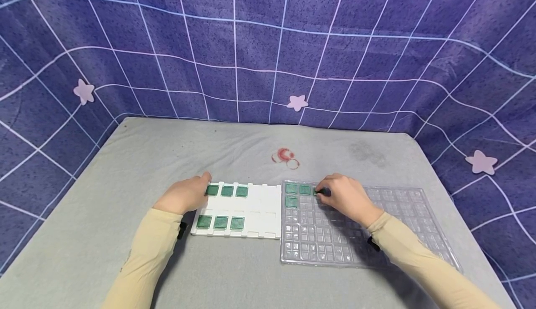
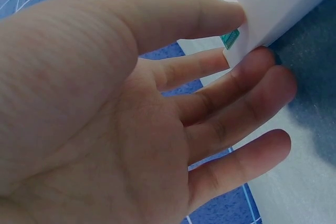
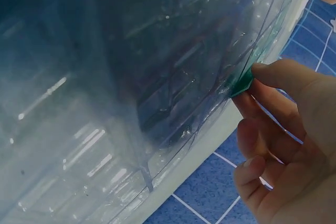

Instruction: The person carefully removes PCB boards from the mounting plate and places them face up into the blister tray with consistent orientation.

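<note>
A white tray (image 1: 264,211) lies on the table with three green circuit boards in its far row and three in its near row. My left hand (image 1: 187,193) holds its far left corner; in the left wrist view the thumb (image 2: 220,17) lies on the tray's edge and the fingers spread below. My right hand (image 1: 345,197) pinches a small green circuit board (image 3: 243,83) between thumb and fingertips, right at the far row of a clear plastic tray (image 1: 310,255). Three more boards sit in that tray's far left pockets, one being this board (image 1: 291,202).
The two trays lie side by side on a grey cloth-covered table (image 1: 234,276). A purple-blue curtain (image 1: 259,53) with a line grid and stars hangs behind and at the sides. A red print (image 1: 284,154) marks the cloth beyond the trays.
</note>
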